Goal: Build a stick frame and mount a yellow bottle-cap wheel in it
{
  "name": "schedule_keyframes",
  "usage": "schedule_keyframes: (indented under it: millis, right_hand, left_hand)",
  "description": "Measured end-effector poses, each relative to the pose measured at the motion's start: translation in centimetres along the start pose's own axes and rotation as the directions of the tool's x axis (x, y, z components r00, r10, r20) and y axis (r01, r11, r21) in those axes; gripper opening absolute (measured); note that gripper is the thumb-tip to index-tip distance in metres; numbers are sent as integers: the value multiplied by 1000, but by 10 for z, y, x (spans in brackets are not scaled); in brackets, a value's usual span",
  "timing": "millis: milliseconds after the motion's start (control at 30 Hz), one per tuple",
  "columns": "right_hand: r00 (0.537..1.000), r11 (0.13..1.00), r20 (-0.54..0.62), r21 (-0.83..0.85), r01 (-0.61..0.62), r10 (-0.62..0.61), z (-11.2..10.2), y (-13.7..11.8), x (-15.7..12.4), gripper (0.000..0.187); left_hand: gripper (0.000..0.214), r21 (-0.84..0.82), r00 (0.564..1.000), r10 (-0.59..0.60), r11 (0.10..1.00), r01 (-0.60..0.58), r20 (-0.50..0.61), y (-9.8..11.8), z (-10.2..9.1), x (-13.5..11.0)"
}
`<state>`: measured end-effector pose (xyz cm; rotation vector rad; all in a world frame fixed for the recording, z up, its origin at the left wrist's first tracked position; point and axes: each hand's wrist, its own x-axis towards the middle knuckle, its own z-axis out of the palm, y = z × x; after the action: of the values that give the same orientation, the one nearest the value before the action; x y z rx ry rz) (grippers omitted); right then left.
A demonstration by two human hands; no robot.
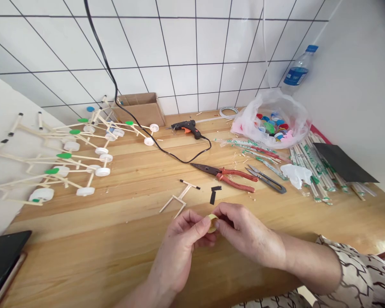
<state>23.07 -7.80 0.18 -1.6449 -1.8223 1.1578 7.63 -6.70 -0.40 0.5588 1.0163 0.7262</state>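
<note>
Near the front of the table, both hands meet on a small yellow bottle cap (212,223), mostly covered by fingers. My left hand (186,239) pinches its left side between thumb and fingers. My right hand (248,231) grips the other side, thumb on the cap. Just beyond them lies a small frame of glued wooden sticks (179,197) with black tape on the ends of its crossbar. Two short strips of black tape (213,196) rest on the wood to its right.
Stick models with white cap wheels (102,171) crowd the left. Behind are a cardboard box (143,111), a corded glue gun (186,127) and a bag of caps (272,124). Pliers (226,175), thread snips (266,179) and wrapped chopsticks (311,167) lie rightward; a phone (6,261) sits front left.
</note>
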Motion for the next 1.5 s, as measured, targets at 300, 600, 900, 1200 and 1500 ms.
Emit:
schedule_keyframes:
  millis: [300,600,900,1200,1500]
  right_hand:
    - [995,997,-97,-67,28,-34,0,1,-2,5]
    - [970,967,-166,-211,141,-178,6,6,-2,8]
    - [989,989,-111,-124,83,-97,3,-1,-6,11]
    - [1000,990,-23,139,-14,17,-4,-4,-4,15]
    - [998,875,57,485,8,-40,-11,-3,-1,23]
  left_hand:
    - [25,-98,999,-41,994,41,9,-1,0,1]
    - [28,17,999,32,999,-31,-22,-1,2,-3]
    - [23,68,994,110,992,-110,8,-2,3,-6]
    - [20,-84,996,-8,996,16,93,3,0,-1]
    - [20,-170,991,-42,983,63,126,7,-2,-2]
